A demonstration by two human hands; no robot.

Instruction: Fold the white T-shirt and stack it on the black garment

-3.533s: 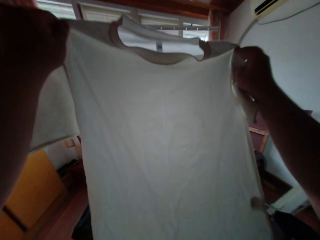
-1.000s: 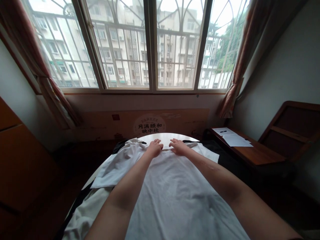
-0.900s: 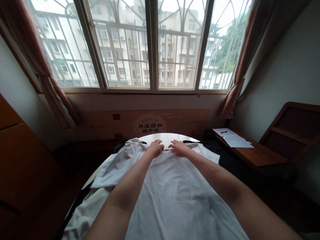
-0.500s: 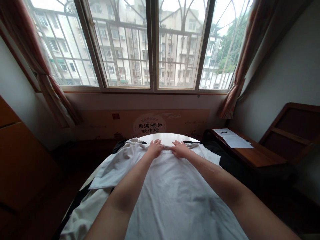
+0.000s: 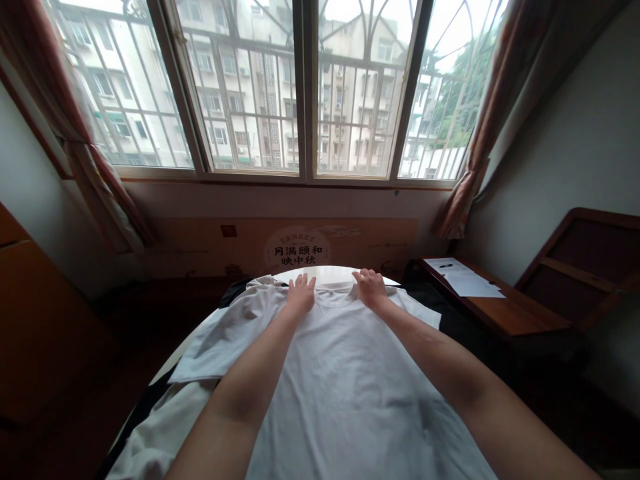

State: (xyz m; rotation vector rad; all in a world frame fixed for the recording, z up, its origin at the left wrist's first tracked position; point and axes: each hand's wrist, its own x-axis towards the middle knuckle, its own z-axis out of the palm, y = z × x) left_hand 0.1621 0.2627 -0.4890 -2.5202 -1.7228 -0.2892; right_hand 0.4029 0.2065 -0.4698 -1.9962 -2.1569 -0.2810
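A white T-shirt point(image 5: 345, 380) lies spread flat on a round white table point(image 5: 330, 273), collar end far from me. My left hand point(image 5: 301, 293) rests flat on the shirt's left shoulder by the collar, fingers apart. My right hand point(image 5: 369, 287) presses flat on the right shoulder, fingers spread. Neither hand grips the cloth. One sleeve point(image 5: 220, 340) lies out to the left. Another pale garment point(image 5: 150, 447) is bunched under the shirt at the near left.
Dark cloth point(image 5: 450, 320) lies under the shirt at the right. A wooden side table point(image 5: 505, 313) with papers point(image 5: 465, 277) and a pen stands at right, a wooden chair point(image 5: 585, 267) behind it. A printed cardboard panel point(image 5: 295, 247) leans below the barred window point(image 5: 305, 87).
The shirt, held up in the air before, now lies on the table. In the last second my hands slid apart from the collar's middle outward onto the shoulders.
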